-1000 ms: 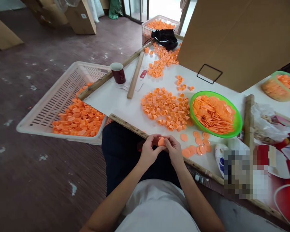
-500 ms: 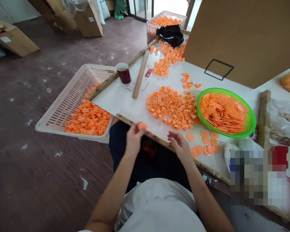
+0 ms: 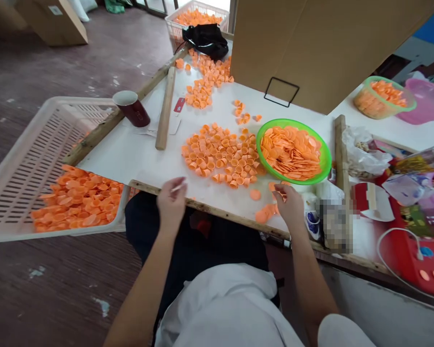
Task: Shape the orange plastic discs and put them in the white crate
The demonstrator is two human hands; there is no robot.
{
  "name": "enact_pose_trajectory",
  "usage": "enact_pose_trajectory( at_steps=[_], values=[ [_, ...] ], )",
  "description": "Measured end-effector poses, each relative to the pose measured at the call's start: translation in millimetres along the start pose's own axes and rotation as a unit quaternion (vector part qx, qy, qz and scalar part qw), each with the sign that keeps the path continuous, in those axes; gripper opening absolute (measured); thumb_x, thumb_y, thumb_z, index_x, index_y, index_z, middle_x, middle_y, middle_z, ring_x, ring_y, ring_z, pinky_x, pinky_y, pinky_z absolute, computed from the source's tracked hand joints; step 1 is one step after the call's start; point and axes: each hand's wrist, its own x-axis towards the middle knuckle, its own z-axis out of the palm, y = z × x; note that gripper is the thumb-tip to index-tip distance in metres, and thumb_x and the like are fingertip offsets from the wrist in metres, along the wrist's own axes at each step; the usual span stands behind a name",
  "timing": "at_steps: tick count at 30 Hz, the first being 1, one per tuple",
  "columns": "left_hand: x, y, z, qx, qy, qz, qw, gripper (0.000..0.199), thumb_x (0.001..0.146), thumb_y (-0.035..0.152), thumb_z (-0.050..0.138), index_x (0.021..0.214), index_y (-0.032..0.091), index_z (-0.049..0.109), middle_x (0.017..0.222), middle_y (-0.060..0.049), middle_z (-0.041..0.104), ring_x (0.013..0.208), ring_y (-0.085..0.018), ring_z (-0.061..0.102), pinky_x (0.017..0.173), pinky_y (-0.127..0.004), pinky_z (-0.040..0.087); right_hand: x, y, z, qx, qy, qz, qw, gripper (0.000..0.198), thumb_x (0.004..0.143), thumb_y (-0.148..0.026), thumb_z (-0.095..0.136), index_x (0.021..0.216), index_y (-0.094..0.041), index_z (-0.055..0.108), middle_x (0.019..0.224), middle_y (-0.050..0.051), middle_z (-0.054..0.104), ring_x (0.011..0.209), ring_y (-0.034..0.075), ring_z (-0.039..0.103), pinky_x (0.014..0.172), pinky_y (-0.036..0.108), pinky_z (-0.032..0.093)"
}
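My left hand (image 3: 172, 200) is over the table's front edge, its fingers loosely curled with a gap at the thumb. It is slightly blurred, and no orange disc shows in it. My right hand (image 3: 290, 205) reaches down over the loose orange discs (image 3: 265, 213), fingers bent and thumb apart; orange shows through the gap. It partly hides the discs beneath. One single disc (image 3: 255, 194) lies left of its fingertips. Between the hands, farther back, spreads a pile of small orange cups (image 3: 222, 154). A green bowl (image 3: 327, 166) full of orange discs stands just beyond my right hand.
A pale plastic crate (image 3: 18, 159) with orange pieces stands at the left. A dark red mug (image 3: 135, 113) and a wooden stick (image 3: 165, 108) are on the table (image 3: 130, 154). A large cardboard box (image 3: 275, 48) stands behind. Bags and a red box (image 3: 425, 270) lie at the right.
The view has swung right. The orange disc seen in my left hand before no longer shows there. My right hand has moved right, onto the loose discs.
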Motion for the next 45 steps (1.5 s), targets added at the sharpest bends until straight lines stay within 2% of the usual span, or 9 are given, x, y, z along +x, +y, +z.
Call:
enact_pose_trajectory(
  at_steps=[4,9,13,18,23,30,36,40,45],
  values=[
    [-19.1,22.6,73.6,0.041,-0.164,0.072,0.983,0.016,0.084,0.023,0.057,0.097,0.021,0.066,0.100,-0.007,0.065,0.092,-0.020,0.062,0.075,-0.032,0.055,-3.5,9.6,25.1,-0.077,-0.066,-0.065,0.993,0.031,0.086,-0.025,0.054,0.115,-0.022,0.064,0.111,0.011,0.066,0.106,0.028,0.056,0.093,0.047,0.043],
    [-14.8,4.7,114.0,0.207,-0.226,0.093,0.947,0.021,0.083,0.017,0.059,0.104,0.017,0.064,0.104,-0.010,0.062,0.102,-0.026,0.056,0.092,-0.040,0.047,-6.9,-15.6,51.9,-0.106,-0.107,-0.079,0.985,0.037,0.078,-0.017,0.061,0.115,-0.021,0.065,0.109,0.011,0.063,0.100,0.029,0.054,0.089,0.043,0.045],
    [-14.0,-1.7,114.8,0.254,-0.246,0.085,0.932,0.014,0.082,0.020,0.062,0.096,0.018,0.065,0.099,-0.010,0.060,0.099,-0.027,0.055,0.088,-0.040,0.046,-7.8,-23.6,47.3,-0.077,-0.086,-0.044,0.992,0.037,0.075,-0.019,0.063,0.112,-0.019,0.065,0.103,0.012,0.057,0.096,0.029,0.055,0.086,0.044,0.046],
    [-18.6,7.1,118.4,0.240,-0.243,0.094,0.935,0.031,0.078,0.024,0.067,0.109,0.018,0.063,0.100,-0.011,0.059,0.095,-0.028,0.056,0.083,-0.038,0.046,-14.4,-21.8,44.1,0.006,-0.075,-0.026,0.997,0.027,0.078,-0.019,0.057,0.104,-0.019,0.065,0.100,0.010,0.054,0.089,0.025,0.057,0.083,0.041,0.048],
    [-20.6,0.3,130.8,0.212,-0.275,0.085,0.934,0.015,0.086,0.019,0.053,0.084,0.019,0.068,0.087,-0.008,0.062,0.085,-0.023,0.059,0.078,-0.035,0.046,-19.3,-24.4,52.7,0.061,-0.063,-0.026,0.996,0.022,0.081,-0.021,0.055,0.101,-0.021,0.065,0.100,0.008,0.059,0.090,0.023,0.058,0.083,0.039,0.048],
    [-30.6,7.9,122.1,0.114,-0.297,0.075,0.945,0.028,0.085,0.020,0.055,0.113,0.017,0.061,0.107,-0.010,0.062,0.086,-0.021,0.062,0.081,-0.035,0.049,-18.7,-46.9,61.9,0.106,-0.113,-0.060,0.986,0.020,0.084,-0.020,0.050,0.098,-0.021,0.064,0.098,0.007,0.065,0.090,0.022,0.060,0.081,0.035,0.047],
    [-30.6,-4.5,129.0,0.072,-0.309,0.072,0.946,0.026,0.080,0.014,0.059,0.105,0.018,0.063,0.105,-0.008,0.062,0.095,-0.021,0.060,0.087,-0.037,0.049,-21.5,-54.7,62.4,0.123,-0.132,-0.051,0.982,0.017,0.083,-0.019,0.048,0.093,-0.021,0.062,0.094,0.005,0.067,0.086,0.021,0.061,0.078,0.034,0.046],
    [-27.7,-6.7,127.1,0.001,-0.293,0.014,0.956,0.005,0.078,0.020,0.063,0.082,0.017,0.063,0.081,-0.004,0.063,0.074,-0.017,0.060,0.072,-0.032,0.051,-23.3,-57.0,58.8,0.149,-0.134,-0.026,0.979,0.013,0.084,-0.023,0.050,0.089,-0.021,0.062,0.088,0.004,0.066,0.079,0.020,0.061,0.074,0.032,0.047],
    [-28.6,4.7,118.1,-0.168,-0.277,-0.133,0.937,0.020,0.074,0.033,0.070,0.081,0.016,0.061,0.074,-0.001,0.062,0.060,-0.014,0.063,0.060,-0.027,0.053,-23.2,-57.4,58.9,0.213,-0.112,0.004,0.971,0.014,0.086,-0.028,0.052,0.093,-0.021,0.062,0.090,0.005,0.066,0.082,0.019,0.061,0.074,0.032,0.049]
  ],
)
